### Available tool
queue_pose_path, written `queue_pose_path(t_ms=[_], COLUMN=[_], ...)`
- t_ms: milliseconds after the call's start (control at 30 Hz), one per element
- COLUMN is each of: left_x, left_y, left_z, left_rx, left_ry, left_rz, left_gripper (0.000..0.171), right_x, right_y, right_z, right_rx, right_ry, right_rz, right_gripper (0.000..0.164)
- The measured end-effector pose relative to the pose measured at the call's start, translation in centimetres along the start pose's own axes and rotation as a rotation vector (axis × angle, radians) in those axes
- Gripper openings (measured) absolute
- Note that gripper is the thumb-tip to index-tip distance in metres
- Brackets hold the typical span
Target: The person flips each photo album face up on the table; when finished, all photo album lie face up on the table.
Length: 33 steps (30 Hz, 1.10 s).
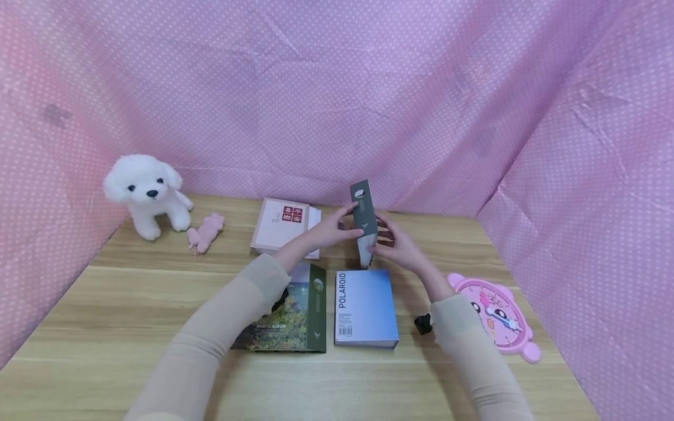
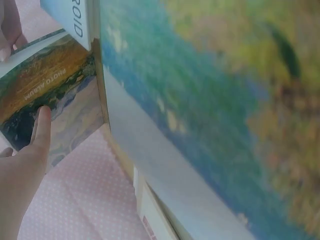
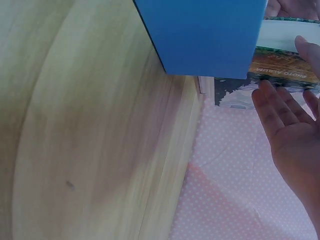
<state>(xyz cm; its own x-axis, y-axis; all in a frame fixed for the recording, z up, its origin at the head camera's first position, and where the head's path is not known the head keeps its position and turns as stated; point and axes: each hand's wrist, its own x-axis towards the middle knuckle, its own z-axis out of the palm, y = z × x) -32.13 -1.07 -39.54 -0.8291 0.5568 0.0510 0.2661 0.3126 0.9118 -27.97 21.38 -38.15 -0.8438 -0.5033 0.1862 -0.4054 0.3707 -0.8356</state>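
Observation:
Both hands hold a photo album (image 1: pixel 364 211) on edge at the back of the table, its dark green spine facing me. My left hand (image 1: pixel 333 229) is on its left side, with the thumb by the spine. From the right, my right hand (image 1: pixel 398 244) holds it, thumb near the white page edges. In the left wrist view, a left finger (image 2: pixel 43 122) lies along the picture cover. The right wrist view shows right fingers (image 3: pixel 280 107) stretched against a cover. Just in front lies a blue POLAROID album (image 1: pixel 368 307); left of that, a landscape-covered photo album (image 1: pixel 295 313), partly hidden by my left sleeve.
A white box-like book (image 1: pixel 276 225) with red squares lies behind the landscape album. A white plush dog (image 1: pixel 150 196) and a small pink figure (image 1: pixel 209 231) are at the far left. At the right, a pink clock (image 1: pixel 518 316) sits partly behind my sleeve. Pink dotted curtains (image 1: pixel 337 105) surround the table.

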Motion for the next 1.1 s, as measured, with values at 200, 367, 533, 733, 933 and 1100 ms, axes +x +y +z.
queue_pose_path(t_ms=[200,367,533,733,933,1100], left_x=[0.0,0.0,-0.3,-0.6,-0.9,-1.0], left_y=[-0.1,-0.4,-0.3,-0.5,-1.2,-1.5], left_z=[-0.8,-1.6,-2.4,-3.1,-3.4,-3.3], left_rx=[0.033,0.041,0.070,0.048,0.039,0.028], left_ry=[0.010,0.021,0.029,0.008,-0.024,-0.048], left_rz=[0.016,0.015,0.004,0.010,-0.019,-0.018], left_gripper=[0.080,0.078,0.077,0.080,0.086,0.089], right_x=[0.2,0.5,1.1,1.4,1.2,1.1], right_y=[0.4,1.0,3.4,5.0,4.9,5.2], right_z=[0.3,0.5,0.8,1.0,1.0,1.0], right_rx=[-0.005,-0.019,-0.046,-0.104,-0.136,-0.169], right_ry=[-0.029,-0.080,-0.103,-0.126,-0.153,-0.146], right_rz=[0.023,0.059,0.074,0.080,0.133,0.147], right_gripper=[0.082,0.083,0.085,0.083,0.080,0.077])
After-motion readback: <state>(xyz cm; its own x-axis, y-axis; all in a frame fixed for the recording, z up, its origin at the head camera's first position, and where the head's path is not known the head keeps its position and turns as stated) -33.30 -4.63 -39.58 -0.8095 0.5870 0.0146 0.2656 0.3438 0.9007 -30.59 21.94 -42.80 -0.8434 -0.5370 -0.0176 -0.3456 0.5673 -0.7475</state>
